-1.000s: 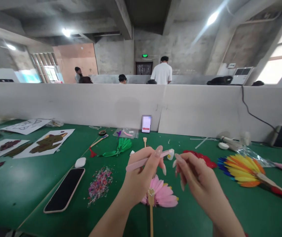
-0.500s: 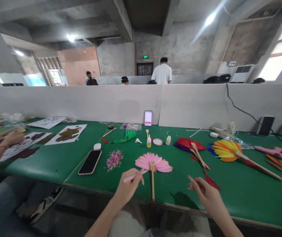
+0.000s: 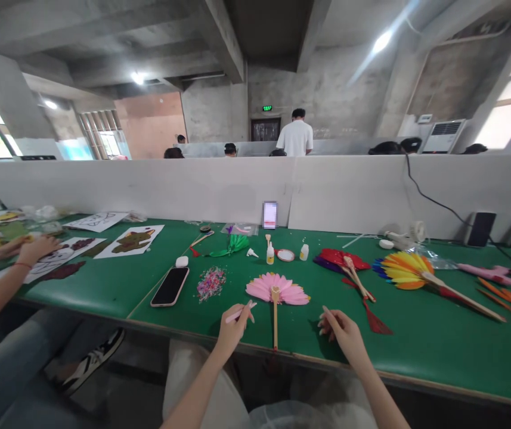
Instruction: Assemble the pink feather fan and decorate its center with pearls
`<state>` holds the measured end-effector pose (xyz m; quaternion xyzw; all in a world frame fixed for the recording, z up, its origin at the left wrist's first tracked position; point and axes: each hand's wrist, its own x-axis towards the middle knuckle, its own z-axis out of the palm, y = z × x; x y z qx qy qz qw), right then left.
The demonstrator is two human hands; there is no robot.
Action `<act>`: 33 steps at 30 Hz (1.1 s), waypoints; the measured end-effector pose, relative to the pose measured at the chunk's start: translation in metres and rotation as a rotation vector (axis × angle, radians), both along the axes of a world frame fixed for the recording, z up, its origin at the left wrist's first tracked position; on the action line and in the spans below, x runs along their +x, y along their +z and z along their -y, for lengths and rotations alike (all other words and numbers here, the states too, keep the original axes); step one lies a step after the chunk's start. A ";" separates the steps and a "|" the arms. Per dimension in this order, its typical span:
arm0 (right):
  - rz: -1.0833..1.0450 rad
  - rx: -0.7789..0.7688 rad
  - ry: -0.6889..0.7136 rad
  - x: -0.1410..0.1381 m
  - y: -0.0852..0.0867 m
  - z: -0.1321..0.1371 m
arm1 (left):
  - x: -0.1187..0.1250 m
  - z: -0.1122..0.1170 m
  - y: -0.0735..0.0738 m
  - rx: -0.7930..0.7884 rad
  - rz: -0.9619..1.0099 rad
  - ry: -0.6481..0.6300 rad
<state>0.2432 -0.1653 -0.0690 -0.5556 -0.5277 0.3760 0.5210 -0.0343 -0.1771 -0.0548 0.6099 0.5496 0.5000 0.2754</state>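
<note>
A pink feather fan [image 3: 277, 289] with a wooden stick handle lies on the green table [image 3: 416, 345] in front of me. My left hand [image 3: 232, 328] is closed on pink tweezers [image 3: 239, 312], just left of the fan's handle. My right hand [image 3: 342, 330] hovers over the table edge to the right of the handle, fingers curled together, with nothing visible in them. Two small glue bottles [image 3: 270, 254] and a round dish [image 3: 285, 255] stand behind the fan.
A phone [image 3: 170, 286] and a pile of sequins [image 3: 210, 282] lie to the left. Red [image 3: 342, 260] and yellow-orange [image 3: 405, 269] feather fans lie to the right. Another person's arm [image 3: 9, 274] rests at far left near paper pictures. A white partition [image 3: 255, 190] backs the table.
The view has pulled back from the table. My hands dropped from in front of my face to the table's near edge; the left hand keeps the tweezers.
</note>
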 end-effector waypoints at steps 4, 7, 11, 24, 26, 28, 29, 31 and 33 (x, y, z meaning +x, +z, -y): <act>-0.038 -0.019 -0.001 0.002 -0.002 -0.002 | -0.004 0.001 -0.002 0.025 -0.024 -0.025; -0.055 -0.030 0.017 -0.004 0.002 -0.001 | -0.009 0.001 -0.002 0.045 -0.046 -0.041; -0.079 -0.057 0.123 -0.029 0.015 0.002 | -0.010 0.004 0.002 0.064 -0.102 -0.116; -0.066 -0.131 0.283 -0.077 0.038 -0.002 | 0.018 0.001 0.032 0.199 -0.551 -0.451; -0.065 -0.146 0.282 -0.076 0.038 0.001 | 0.020 0.001 0.033 0.222 -0.565 -0.486; -0.070 -0.170 0.301 -0.075 0.039 0.003 | 0.022 0.001 0.034 0.257 -0.581 -0.512; -0.077 -0.183 0.312 -0.075 0.040 0.004 | 0.023 0.001 0.035 0.282 -0.596 -0.512; -0.101 -0.210 0.330 -0.075 0.042 0.006 | 0.024 0.000 0.037 0.331 -0.634 -0.510; -0.137 -0.238 0.350 -0.074 0.043 0.006 | 0.025 -0.002 0.038 0.348 -0.671 -0.526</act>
